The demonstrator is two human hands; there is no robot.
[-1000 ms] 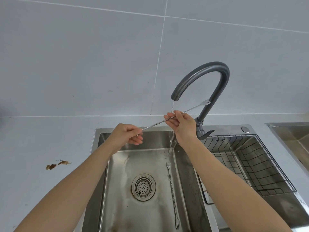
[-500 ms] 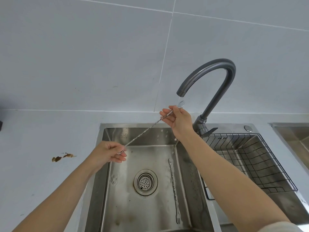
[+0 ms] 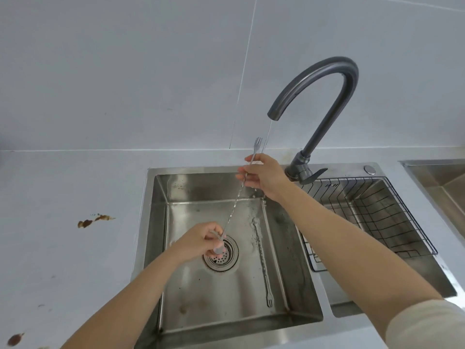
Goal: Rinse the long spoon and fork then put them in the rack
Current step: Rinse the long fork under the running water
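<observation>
1. The right hand (image 3: 264, 176) is pinching the upper part of a long twisted utensil (image 3: 235, 202) just below its fork tip, which is standing close beside the thin stream falling from the faucet (image 3: 324, 117).
2. The left hand (image 3: 198, 241) is closing its fingers (image 3: 214, 234) round the lower end, over the drain (image 3: 221, 253) of the sink (image 3: 151, 222).
3. A second long utensil (image 3: 261, 260) is lying on the sink floor to the right of the drain, its fork end nearest the camera.
4. Both pieces are looking light, stiff, thin and wet, so likely slippery; gripping the twisted shaft rather than the smooth tips should be steadier.
5. The wire rack (image 3: 377, 217) is sitting in the right basin, holding nothing visible yet.
</observation>
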